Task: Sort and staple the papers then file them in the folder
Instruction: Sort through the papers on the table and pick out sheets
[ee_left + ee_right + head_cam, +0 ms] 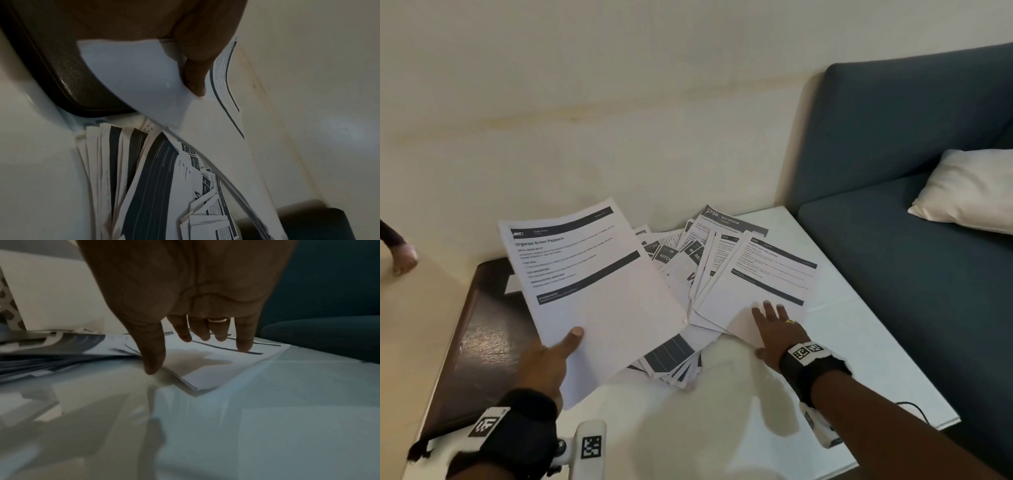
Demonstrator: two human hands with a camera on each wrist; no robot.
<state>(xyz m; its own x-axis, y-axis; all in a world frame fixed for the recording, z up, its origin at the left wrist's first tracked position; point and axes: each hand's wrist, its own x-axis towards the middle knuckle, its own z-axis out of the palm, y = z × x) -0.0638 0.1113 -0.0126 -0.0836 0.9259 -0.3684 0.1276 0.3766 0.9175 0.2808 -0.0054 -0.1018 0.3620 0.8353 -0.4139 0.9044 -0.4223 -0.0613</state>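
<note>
Far left, the dark brown folder [479, 342] sits on the tabletop [859, 342], partly under the sheets I'm sorting. My left hand [544, 363] pinches a thin set of papers [599, 291] — thumb on top, fingers underneath — lifted off the messy pile [674, 274] in the middle. Top page reads "Organize Green Peppers". On the right, my right hand [777, 325] is spread flat, fingers straight, pressing a smaller stack [756, 281] down near the blue sofa [911, 240].

I'd say I'm still in the sorting step. To do it well, I'd match headers before stacking, and square the edges — no stapler clearly in view.
</note>
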